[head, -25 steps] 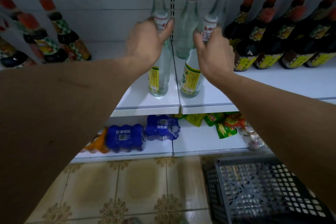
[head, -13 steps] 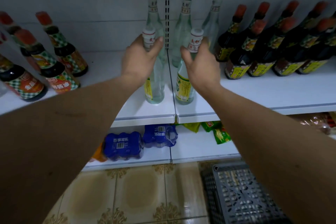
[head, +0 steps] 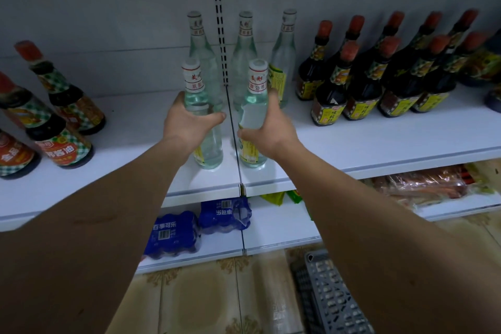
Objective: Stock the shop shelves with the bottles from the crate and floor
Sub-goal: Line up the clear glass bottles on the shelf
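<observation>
Two clear glass bottles with white caps and yellow labels stand upright on the white shelf [head: 352, 149], one on each side of the shelf seam. My left hand [head: 187, 123] grips the left bottle [head: 210, 152] round its body. My right hand [head: 267, 127] grips the right bottle [head: 253, 114] the same way. Three more clear bottles [head: 245, 49] stand in a row behind them against the back wall. A grey plastic crate [head: 328, 301] sits on the floor at the lower right, mostly hidden by my right arm.
Dark sauce bottles with red caps [head: 379, 81] fill the shelf to the right. Checked-label oil bottles [head: 59, 141] stand on the left. The shelf below holds blue can packs [head: 173, 233] and snack bags [head: 423, 187]. Tiled floor [head: 211, 301] lies beneath.
Both hands have slid down from the bottle necks to the bodies. The two bottles stand on the shelf a little farther back, and the camera has moved closer and higher.
</observation>
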Action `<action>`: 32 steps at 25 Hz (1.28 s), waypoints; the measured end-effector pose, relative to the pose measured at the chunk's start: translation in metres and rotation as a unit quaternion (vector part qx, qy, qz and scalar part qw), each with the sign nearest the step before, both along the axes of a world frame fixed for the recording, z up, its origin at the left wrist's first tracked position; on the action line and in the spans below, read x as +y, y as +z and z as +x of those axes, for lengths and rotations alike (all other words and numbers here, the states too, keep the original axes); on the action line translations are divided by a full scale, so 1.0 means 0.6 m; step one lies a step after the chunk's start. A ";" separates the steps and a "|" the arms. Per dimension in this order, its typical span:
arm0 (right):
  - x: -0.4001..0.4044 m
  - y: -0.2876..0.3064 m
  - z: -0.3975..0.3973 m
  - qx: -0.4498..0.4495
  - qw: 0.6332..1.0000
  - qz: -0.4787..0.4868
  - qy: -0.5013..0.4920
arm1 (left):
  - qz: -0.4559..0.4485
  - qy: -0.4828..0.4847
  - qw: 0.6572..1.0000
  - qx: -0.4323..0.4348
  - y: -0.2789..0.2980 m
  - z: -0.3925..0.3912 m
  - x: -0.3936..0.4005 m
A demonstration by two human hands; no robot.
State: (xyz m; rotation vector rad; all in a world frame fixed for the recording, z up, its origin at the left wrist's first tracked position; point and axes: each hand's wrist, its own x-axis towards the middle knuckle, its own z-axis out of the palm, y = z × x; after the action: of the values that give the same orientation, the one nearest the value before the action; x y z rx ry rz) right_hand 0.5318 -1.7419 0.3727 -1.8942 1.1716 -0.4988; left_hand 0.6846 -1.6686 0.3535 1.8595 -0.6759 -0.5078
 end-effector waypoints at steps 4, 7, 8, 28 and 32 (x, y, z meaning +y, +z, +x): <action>-0.012 -0.006 0.002 0.005 1.000 0.002 -0.009 | -0.024 -0.003 1.000 0.013 -0.002 0.000 0.002; -0.020 -0.002 0.010 0.009 1.000 0.018 -0.010 | -0.037 0.000 0.999 0.013 0.003 -0.007 0.003; -0.022 -0.002 0.012 0.007 1.000 0.020 -0.011 | -0.039 0.001 0.999 0.016 0.003 -0.007 0.004; -0.113 -0.005 0.092 -0.016 1.000 -0.008 -0.010 | -0.032 -0.016 0.999 0.020 -0.006 0.067 -0.101; -0.113 0.004 0.083 0.010 1.000 -0.005 0.007 | -0.033 -0.020 0.999 0.019 -0.005 0.066 -0.102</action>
State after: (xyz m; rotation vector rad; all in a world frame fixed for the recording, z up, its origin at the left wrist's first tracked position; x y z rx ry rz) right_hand 0.5818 -1.8097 0.3751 -1.9192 1.1709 -0.4805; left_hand 0.7243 -1.7301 0.3508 1.7747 -0.6978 -0.5386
